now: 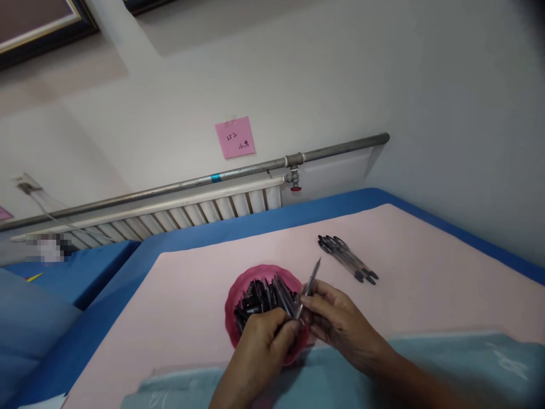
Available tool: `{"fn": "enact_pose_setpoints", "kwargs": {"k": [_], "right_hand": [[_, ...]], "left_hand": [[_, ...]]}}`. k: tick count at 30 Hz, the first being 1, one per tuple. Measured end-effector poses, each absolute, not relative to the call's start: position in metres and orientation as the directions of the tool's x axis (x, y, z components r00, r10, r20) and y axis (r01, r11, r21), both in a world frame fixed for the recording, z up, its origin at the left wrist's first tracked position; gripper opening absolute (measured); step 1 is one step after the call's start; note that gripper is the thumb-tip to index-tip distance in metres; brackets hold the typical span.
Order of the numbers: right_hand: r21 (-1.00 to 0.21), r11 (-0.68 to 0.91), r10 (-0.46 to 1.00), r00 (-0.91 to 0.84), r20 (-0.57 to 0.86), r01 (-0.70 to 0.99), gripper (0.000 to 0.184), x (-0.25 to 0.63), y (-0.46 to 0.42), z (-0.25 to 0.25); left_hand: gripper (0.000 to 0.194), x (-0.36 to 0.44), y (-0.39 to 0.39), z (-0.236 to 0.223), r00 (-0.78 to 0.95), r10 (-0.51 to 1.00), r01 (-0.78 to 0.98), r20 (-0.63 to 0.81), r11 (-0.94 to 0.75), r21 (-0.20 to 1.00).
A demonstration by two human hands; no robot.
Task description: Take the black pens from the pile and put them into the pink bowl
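Observation:
My right hand (334, 318) pinches an uncapped clear pen (311, 282) between thumb and fingers, its thin point tilted up and to the right. Close beside it, my left hand (266, 341) is closed, thumb against forefinger, at the pen's lower end. Whatever those left fingers hold is hidden. Both hands are over the right and near side of a round pink basket (232, 301) with a wavy rim. Inside the basket lie many black pen parts (259, 298) and some clear barrels. A small bundle of capped pens (347, 258) rests on the table behind my right hand.
A pale pink mat (191, 295) covers the blue table (255, 222). Light blue cloth (451, 363) lies along the near edge. Behind stand a white radiator (204, 213), a metal pipe (340, 150) and a wall with a pink note (235, 138).

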State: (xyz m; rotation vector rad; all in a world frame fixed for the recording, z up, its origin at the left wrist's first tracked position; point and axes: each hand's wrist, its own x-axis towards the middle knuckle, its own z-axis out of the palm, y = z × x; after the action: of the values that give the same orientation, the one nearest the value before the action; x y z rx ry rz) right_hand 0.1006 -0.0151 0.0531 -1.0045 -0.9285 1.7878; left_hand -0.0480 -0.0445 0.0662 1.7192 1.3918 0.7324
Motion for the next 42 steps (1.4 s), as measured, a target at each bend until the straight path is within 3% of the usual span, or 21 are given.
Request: {"fn": "enact_pose_setpoints", "kwargs": {"k": [6,11,17,23,26,29,32,34,37,39,42], "right_hand": [[-0.885,-0.368,0.917,-0.270,-0.294,-0.284,0.023,0.102,-0.014,0.057],[-0.855,-0.403,0.901,-0.304,-0.309,-0.325,0.022,0.102,-0.014,0.055],[-0.837,-0.408,0.898,-0.325,-0.297,-0.364,0.022,0.100,-0.014,0.054],[-0.841,-0.339,0.934,-0.259,-0.247,-0.421,0.023,0.105,-0.007,0.056],[-0.879,-0.352,0.917,-0.306,-0.256,-0.320,0.018,0.106,-0.006,0.053],[-0.925,-0.344,0.877,-0.408,-0.254,-0.163,0.012,0.104,-0.010,0.050],[-0.957,-0.289,0.833,-0.498,-0.241,-0.021,0.005,0.101,-0.016,0.049],[-0.971,-0.232,0.813,-0.537,-0.226,0.058,0.004,0.100,-0.019,0.050],[-0.979,-0.146,0.792,-0.576,-0.202,0.142,0.006,0.098,-0.022,0.051],[-0.976,-0.094,0.788,-0.584,-0.193,0.195,0.006,0.098,-0.024,0.050],[-0.960,-0.023,0.793,-0.580,-0.189,0.281,0.006,0.096,-0.026,0.044]], "left_hand": [[0.013,-0.045,-0.046,0.065,0.143,0.990,0.478,0.006,-0.074,0.875],[0.033,-0.046,-0.045,0.066,0.233,0.970,0.469,-0.066,-0.053,0.882],[0.016,-0.046,-0.044,0.067,0.194,0.978,0.506,-0.076,-0.033,0.862],[0.031,-0.059,-0.045,0.062,0.308,0.920,0.268,-0.242,0.160,0.950],[0.028,-0.071,-0.040,0.061,0.160,0.963,0.346,-0.217,0.151,0.926],[0.018,-0.081,-0.034,0.061,0.016,0.994,0.502,-0.105,0.083,0.861],[0.020,-0.084,-0.032,0.061,-0.086,0.996,0.531,0.017,0.031,0.847],[0.021,-0.082,-0.032,0.061,-0.108,0.994,0.417,0.008,0.038,0.908],[0.024,-0.075,-0.034,0.062,-0.085,0.986,0.075,-0.146,0.152,0.986],[0.026,-0.071,-0.035,0.062,-0.041,0.969,-0.134,-0.242,0.235,0.963],[0.025,-0.068,-0.036,0.062,0.009,0.960,-0.286,-0.281,0.271,0.919]]}}
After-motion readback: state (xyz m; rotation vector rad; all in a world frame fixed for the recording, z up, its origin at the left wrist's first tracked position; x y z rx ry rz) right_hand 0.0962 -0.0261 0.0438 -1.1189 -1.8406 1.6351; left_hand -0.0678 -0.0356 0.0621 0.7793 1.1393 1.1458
